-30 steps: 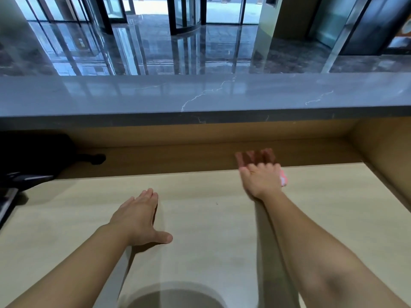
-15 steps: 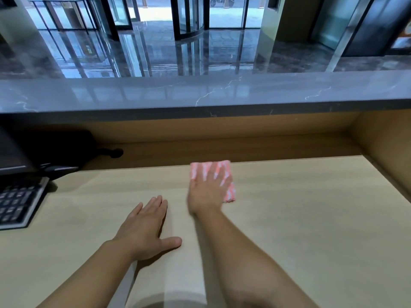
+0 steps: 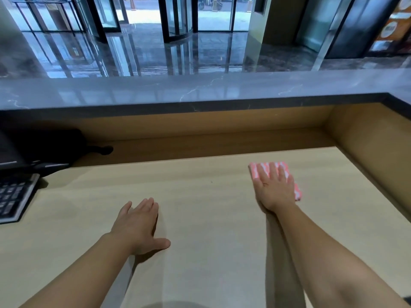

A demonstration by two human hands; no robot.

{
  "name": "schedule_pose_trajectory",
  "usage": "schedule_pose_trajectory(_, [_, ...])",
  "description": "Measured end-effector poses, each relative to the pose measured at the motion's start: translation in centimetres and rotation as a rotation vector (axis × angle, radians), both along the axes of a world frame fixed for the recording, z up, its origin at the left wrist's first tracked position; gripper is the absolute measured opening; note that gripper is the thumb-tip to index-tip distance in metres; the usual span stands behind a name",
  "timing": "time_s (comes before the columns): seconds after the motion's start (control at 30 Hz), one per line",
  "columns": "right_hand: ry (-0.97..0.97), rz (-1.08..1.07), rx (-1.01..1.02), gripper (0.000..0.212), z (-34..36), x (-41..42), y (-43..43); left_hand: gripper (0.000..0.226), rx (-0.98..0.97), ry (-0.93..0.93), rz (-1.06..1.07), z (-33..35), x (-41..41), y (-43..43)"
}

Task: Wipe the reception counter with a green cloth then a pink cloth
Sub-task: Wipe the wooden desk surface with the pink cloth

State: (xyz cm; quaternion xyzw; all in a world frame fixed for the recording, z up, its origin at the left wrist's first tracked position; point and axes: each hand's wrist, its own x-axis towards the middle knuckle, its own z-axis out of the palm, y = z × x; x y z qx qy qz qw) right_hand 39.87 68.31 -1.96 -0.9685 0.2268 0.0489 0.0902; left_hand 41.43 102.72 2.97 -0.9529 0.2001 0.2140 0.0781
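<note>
Since half a second ago the pink cloth (image 3: pixel 266 168) has been swept from frame centre to right of centre, pressed flat under the right hand (image 3: pixel 274 190), fingers straight, nothing gripped. Left hand (image 3: pixel 139 225) is laid open on the counter (image 3: pixel 211 207), lower centre. No green cloth is seen, so the pink pass is judged underway, with more counter left.

Pink cloth (image 3: pixel 298 194) mostly covered by right hand (image 3: pixel 274 192); only far edge and right corner show. Keyboard (image 3: pixel 15 196) cut by left edge. Dark object (image 3: pixel 44 145) behind it: unidentifiable.
</note>
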Motion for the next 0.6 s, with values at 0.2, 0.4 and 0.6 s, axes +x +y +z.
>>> schedule_pose_trajectory(0.2, [0.107, -0.310, 0.093, 0.054, 0.6, -1.3, 0.0, 0.103, -0.041, -0.009, -0.016, -0.3, -1.1, -0.4])
schedule_pose_trajectory(0.4, [0.010, 0.060, -0.007, 0.054, -0.5, 0.0, 15.3, 0.107, -0.083, 0.007, 0.011, -0.7, -3.3, 0.1])
schedule_pose_trajectory(0.6, [0.028, 0.551, -0.007, 0.055, -0.7, -3.0, 23.4, 0.113, -0.109, 0.007, 0.072, -0.7, -5.6, 1.5])
